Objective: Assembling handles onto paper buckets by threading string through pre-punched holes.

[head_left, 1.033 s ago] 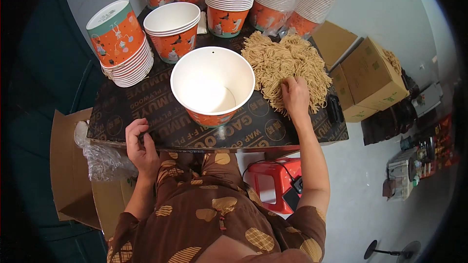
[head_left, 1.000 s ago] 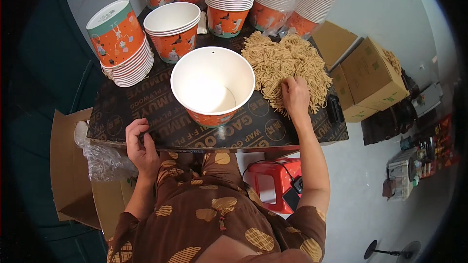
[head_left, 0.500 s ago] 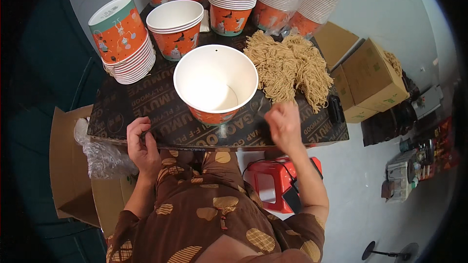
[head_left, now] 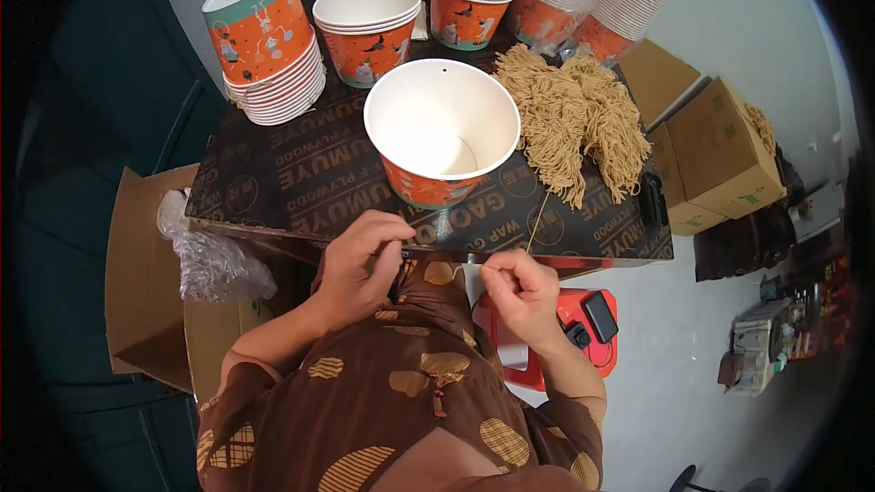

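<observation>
Between the thumb and fingers of my right hand (head_left: 521, 290) is a thin tan cord (head_left: 540, 219). It runs back toward a bundle of tan cords (head_left: 574, 123) on the table's right side. A short cord end shows left of the pinch. My left hand (head_left: 363, 260) hovers at the table's near edge, fingers loosely bent and thumb apart, holding nothing that I can see. Just beyond both hands stands a large paper bucket (head_left: 430, 184), upright, white inside and orange outside, with a small dark hole near its far rim. Neither hand touches it.
On the dark plywood table (head_left: 301, 191) stand a short stack of upright buckets (head_left: 365, 53), an upside-down stack (head_left: 264, 41) and tall stacks (head_left: 469, 18) behind. An open carton (head_left: 150, 282) with clear plastic (head_left: 214, 260) sits left. A red stool (head_left: 583, 310) and cartons (head_left: 720, 159) are at right.
My right hand has come back toward me from the cord bundle, drawing a cord out. My left hand has moved right, nearer to it. The whole view has shifted slightly.
</observation>
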Demonstrator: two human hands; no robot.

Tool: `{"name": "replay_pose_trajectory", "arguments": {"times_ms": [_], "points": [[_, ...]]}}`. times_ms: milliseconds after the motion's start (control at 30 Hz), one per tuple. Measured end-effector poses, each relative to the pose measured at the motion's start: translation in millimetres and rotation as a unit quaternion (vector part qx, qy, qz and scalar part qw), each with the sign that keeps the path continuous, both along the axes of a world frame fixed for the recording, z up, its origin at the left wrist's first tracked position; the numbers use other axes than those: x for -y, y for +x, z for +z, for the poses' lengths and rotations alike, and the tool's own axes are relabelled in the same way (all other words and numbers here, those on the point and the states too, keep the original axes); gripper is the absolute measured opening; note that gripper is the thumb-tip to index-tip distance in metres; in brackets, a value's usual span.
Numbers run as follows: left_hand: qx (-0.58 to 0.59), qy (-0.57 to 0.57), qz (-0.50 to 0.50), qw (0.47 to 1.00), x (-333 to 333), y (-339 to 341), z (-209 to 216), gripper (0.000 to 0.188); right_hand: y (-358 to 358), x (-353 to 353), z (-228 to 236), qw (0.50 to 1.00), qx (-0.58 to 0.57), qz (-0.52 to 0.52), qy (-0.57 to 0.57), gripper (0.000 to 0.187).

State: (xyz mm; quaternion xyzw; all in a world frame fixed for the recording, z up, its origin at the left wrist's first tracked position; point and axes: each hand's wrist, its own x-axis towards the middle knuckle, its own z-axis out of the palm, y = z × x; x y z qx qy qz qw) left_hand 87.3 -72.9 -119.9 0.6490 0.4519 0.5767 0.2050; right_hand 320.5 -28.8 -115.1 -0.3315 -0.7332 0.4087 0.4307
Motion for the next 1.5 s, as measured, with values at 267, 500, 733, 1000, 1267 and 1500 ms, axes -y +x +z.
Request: {"name": "replay_pose_trajectory", "arguments": {"times_ms": [267,500,733,1000,1267,1500], "points": [[0.178,-0.317,-0.201,0.91,-0.1,14.9,23.0,0.055,-7.5,-1.3,9.5,0.995,-0.086,-0.01,-0.042,0.003],[0.187,-0.386,-0.21,0.879,-3.5,25.9,12.1,0.01,-6.8,0.1,3.0,0.991,-0.111,-0.004,-0.08,0.002],[-0.145,-0.148,-0.14,0.968,-7.0,8.1,16.5,0.009,-11.8,-7.0,-7.2,0.969,-0.116,0.087,-0.202,0.031],[-0.327,-0.025,-0.13,0.936,-9.9,0.8,37.4,0.006,-23.4,0.8,-5.0,0.987,0.036,0.097,-0.119,0.013],[-0.382,-0.021,-0.128,0.915,-12.3,-12.5,52.8,0.007,-24.8,2.2,0.9,0.987,0.022,0.126,-0.098,0.007],[-0.326,0.139,0.08,0.932,-45.5,-35.4,76.6,0.029,-25.8,-0.5,4.2,0.988,-0.073,0.063,-0.124,0.003]]}}
